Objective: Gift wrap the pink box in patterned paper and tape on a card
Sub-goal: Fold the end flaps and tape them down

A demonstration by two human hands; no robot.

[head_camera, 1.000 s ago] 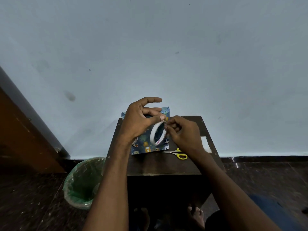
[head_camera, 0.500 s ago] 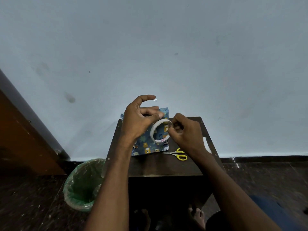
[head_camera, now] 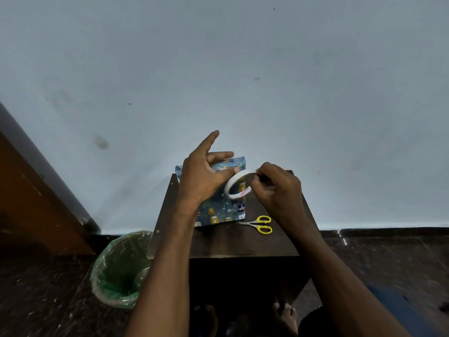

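Note:
The box (head_camera: 220,211), wrapped in blue paper with small animal prints, lies on the dark wooden table (head_camera: 230,242) near its far edge. Above it my left hand (head_camera: 204,176) holds a white tape roll (head_camera: 237,184) between thumb and middle fingers, index finger pointing up. My right hand (head_camera: 277,188) pinches at the roll's right rim, fingertips curled on the tape. The card is hidden from view.
Yellow-handled scissors (head_camera: 260,223) lie on the table right of the box. A bin with a green liner (head_camera: 121,268) stands on the floor at the table's left. A wooden door (head_camera: 31,203) is at far left, a plain wall behind.
Both hands and the tape roll have shifted slightly right and up. My left index finger has straightened upward. The right fingers stay at the roll's rim.

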